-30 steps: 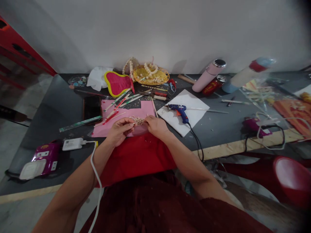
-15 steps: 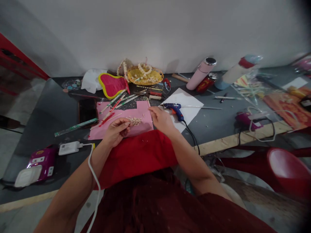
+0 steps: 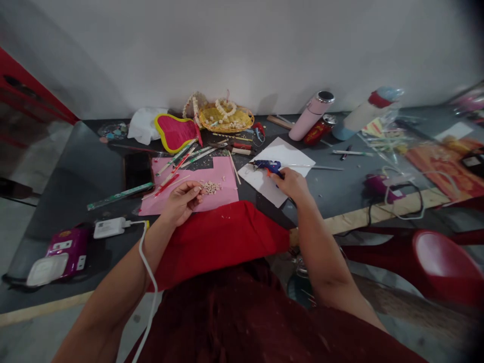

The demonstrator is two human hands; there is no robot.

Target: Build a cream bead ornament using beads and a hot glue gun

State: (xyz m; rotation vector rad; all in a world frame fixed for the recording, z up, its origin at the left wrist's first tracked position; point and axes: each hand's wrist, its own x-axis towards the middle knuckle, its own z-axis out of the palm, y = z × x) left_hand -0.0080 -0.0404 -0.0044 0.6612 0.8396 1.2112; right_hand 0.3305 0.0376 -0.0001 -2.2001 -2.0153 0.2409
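My left hand (image 3: 185, 199) hovers over the pink paper (image 3: 181, 182), thumb and forefinger pinched together. Whatever is between those fingertips is too small to make out. Right beside them lies a loose pile of short, pale wooden pieces (image 3: 212, 188). On the white paper (image 3: 278, 145) rests a blue glue gun (image 3: 267, 165), its nozzle pointing left and a long translucent glue stick coming out of its back. My right hand (image 3: 294, 185) is wrapped round its handle. A thin wooden stick (image 3: 235, 169) lies between the two papers.
Behind are a yellow basket (image 3: 227, 124) with beaded strings, a pink-and-yellow shape (image 3: 176, 132), a pink flask (image 3: 312, 115) and a red can (image 3: 319, 129). A phone (image 3: 138, 171), a white adapter (image 3: 109, 228) and a purple power box (image 3: 68, 252) lie left. Red cloth (image 3: 223, 242) covers my lap.
My right hand has moved right, from the edge of the pink paper to the glue gun's handle, and has taken hold of it. The thin stick now lies alone. My left hand stays pinched.
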